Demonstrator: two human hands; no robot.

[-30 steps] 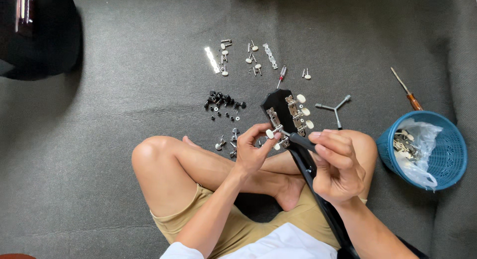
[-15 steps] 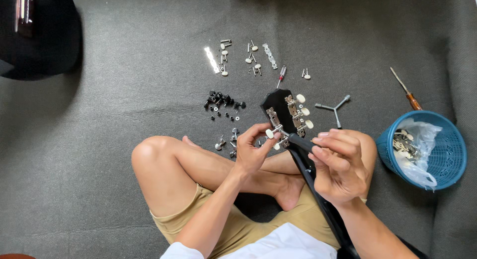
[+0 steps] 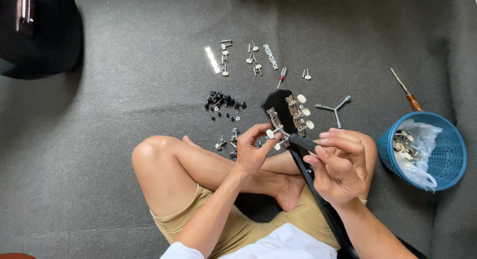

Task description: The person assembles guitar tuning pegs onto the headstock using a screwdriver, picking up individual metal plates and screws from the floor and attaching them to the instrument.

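Low in the frame, the guitar headstock (image 3: 283,110) rests across the crossed legs, keeping its tuners within reach. The left hand (image 3: 253,149) pinches a tuner knob (image 3: 271,133) steady while the right hand (image 3: 338,164) grips a black-handled screwdriver (image 3: 302,142) against it. Farther up the grey floor (image 3: 124,90), loose tuner parts (image 3: 248,57) lie spread out; a blue basket (image 3: 437,149) sits at right.

Head camera, looking straight down, close overhead.
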